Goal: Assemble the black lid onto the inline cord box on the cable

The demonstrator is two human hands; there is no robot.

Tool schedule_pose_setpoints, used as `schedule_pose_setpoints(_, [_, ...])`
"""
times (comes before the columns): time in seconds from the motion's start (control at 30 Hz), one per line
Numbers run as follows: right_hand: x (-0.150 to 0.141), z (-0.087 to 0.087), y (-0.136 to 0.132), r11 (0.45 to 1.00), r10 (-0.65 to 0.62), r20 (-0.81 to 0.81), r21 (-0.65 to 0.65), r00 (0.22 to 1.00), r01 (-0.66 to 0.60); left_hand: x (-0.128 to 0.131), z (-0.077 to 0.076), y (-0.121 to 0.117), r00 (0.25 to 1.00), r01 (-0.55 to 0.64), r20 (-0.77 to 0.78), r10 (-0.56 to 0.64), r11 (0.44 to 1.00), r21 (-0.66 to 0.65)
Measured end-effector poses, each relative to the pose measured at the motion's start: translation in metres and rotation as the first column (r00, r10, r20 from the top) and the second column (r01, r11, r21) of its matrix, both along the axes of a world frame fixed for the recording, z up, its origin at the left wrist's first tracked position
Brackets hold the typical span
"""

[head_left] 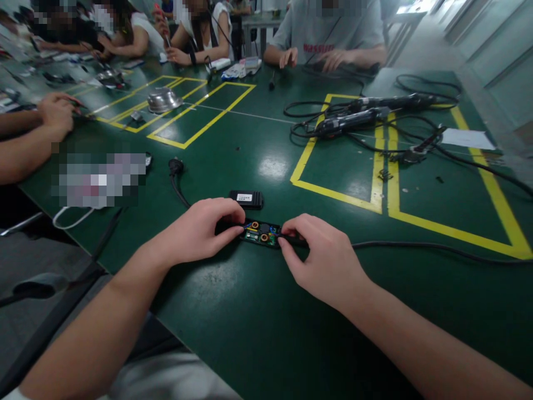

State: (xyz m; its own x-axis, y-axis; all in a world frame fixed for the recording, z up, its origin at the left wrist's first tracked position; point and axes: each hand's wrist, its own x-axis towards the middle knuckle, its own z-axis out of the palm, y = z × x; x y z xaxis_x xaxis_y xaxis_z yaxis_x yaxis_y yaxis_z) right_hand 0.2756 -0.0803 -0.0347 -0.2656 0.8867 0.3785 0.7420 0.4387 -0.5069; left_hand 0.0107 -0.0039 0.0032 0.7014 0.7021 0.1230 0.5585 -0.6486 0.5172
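A small open black case with a circuit board lies on the green table, its coils and coloured wires showing. At its left end, my left hand pinches the case where a cable enters. My right hand closes thumb and fingers on the opposite end, with the black cable running out to the right from under it. Just behind the board sits a black case cover with a white label. A power plug on a cord lies beyond my left hand.
Black electric screwdrivers with looping cables lie at the back right, near a white paper. A metal bowl stands farther back. Yellow tape marks the table. A co-worker's hands are at the left; other people sit across.
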Motion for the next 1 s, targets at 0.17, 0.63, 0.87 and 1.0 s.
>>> schedule_pose_setpoints(0.17, [-0.001,0.0005,-0.0032,0.999,-0.027,-0.036,0.024,0.999,0.028,0.0013,-0.0025,-0.0008,0.999,0.033,0.024,-0.034,0.999,0.012])
schedule_pose_setpoints(0.63, [-0.0011,0.002,-0.0034,0.973,-0.04,-0.145,0.218,0.989,0.071,-0.0004,0.0022,-0.0011,0.98,-0.036,0.196,0.027,0.999,0.041])
schedule_pose_setpoints(0.87, [-0.0008,-0.001,-0.0016,0.985,-0.005,-0.093,0.17,0.996,0.02,-0.0043,-0.0005,0.0031,0.991,0.038,0.134,-0.026,0.995,-0.089])
schedule_pose_setpoints(1.0, [-0.0007,-0.0024,0.0,0.991,-0.01,-0.055,0.13,0.998,0.017,-0.0042,-0.0022,0.0055,0.987,0.066,0.155,-0.054,0.995,-0.077])
